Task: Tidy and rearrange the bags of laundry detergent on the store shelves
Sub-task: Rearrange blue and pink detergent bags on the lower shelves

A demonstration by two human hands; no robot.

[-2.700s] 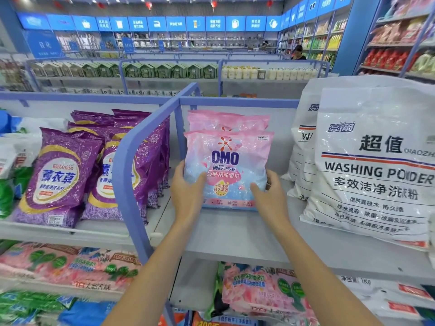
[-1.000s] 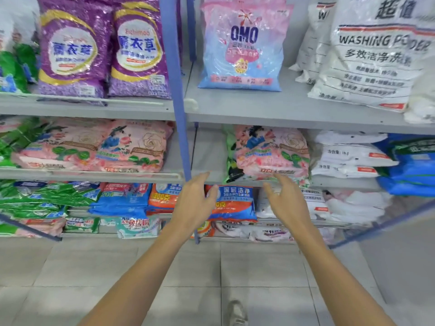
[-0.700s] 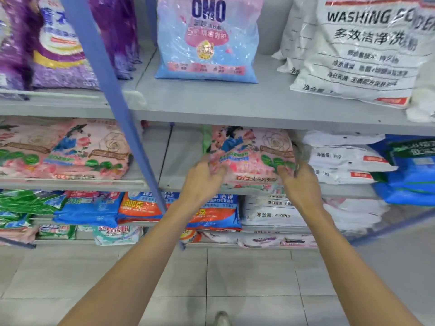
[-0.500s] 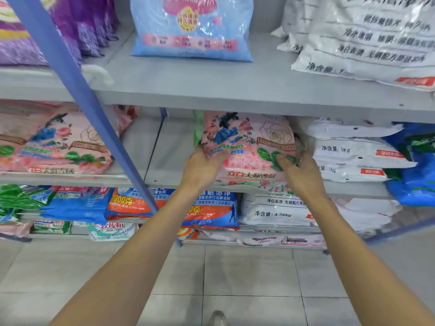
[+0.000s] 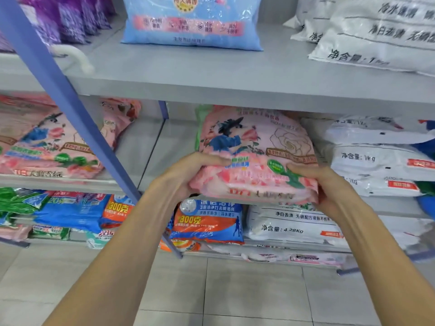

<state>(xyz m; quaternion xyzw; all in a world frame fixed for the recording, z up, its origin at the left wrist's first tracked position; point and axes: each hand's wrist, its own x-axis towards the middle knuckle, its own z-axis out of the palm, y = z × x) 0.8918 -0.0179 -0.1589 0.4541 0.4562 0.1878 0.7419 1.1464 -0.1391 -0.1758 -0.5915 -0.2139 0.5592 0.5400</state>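
A pink detergent bag with a rose print [image 5: 256, 149] lies on the second shelf [image 5: 162, 149], its front end sticking out over the shelf edge. My left hand [image 5: 188, 175] grips its front left corner, thumb on top. My right hand [image 5: 322, 184] grips the front right corner the same way. More bags seem to lie under it, mostly hidden. The blue and pink OMO bag [image 5: 191, 22] stands on the top shelf [image 5: 211, 71] above.
White washing powder sacks [image 5: 376, 36] fill the top shelf's right. White bags [image 5: 376, 158] lie right of the pink bag. A slanted blue post [image 5: 66, 109] crosses left, with more pink bags [image 5: 54, 147] behind. Orange-blue bags [image 5: 207, 222] sit below. Tiled floor beneath.
My hands left the OMO bag on the top shelf, dropped to the second shelf and took hold of the pink rose bag's front corners. The view tilted down and came closer.
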